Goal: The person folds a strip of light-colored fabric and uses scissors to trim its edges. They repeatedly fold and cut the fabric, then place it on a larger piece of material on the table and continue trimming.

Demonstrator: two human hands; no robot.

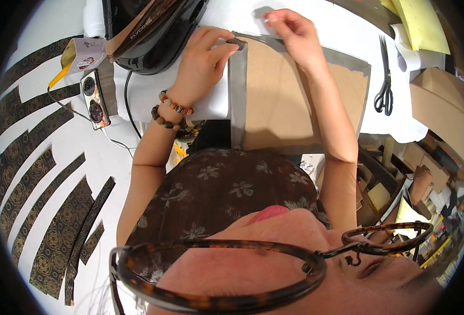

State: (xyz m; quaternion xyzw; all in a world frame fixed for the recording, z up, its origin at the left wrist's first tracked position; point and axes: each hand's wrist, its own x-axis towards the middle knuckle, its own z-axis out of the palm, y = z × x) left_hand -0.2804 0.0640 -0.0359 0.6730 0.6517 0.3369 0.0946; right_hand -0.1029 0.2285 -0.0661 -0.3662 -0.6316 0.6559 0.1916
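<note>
A tan cardboard panel (274, 100) with a grey fabric border (237, 94) lies on the white table before me. My left hand (203, 63) pinches a dark grey bit of the border fabric (237, 43) at the panel's far left corner, between thumb and fingers. Beaded bracelets (174, 110) circle that wrist. Raised over the panel's far edge, my right hand (295, 39) has its thumb and fingertips pressed together. Whatever sits in that pinch, if anything, is too small to make out. My right forearm crosses above the panel's right part.
A glossy black appliance (153, 39) stands just left of my left hand, its black cord running down. Black scissors (385, 79) lie at the right. A phone-like device (95, 100), a small printed packet (85, 55) and dark patterned fabric pieces (59, 236) are leftward. Cardboard (441, 105) sits far right.
</note>
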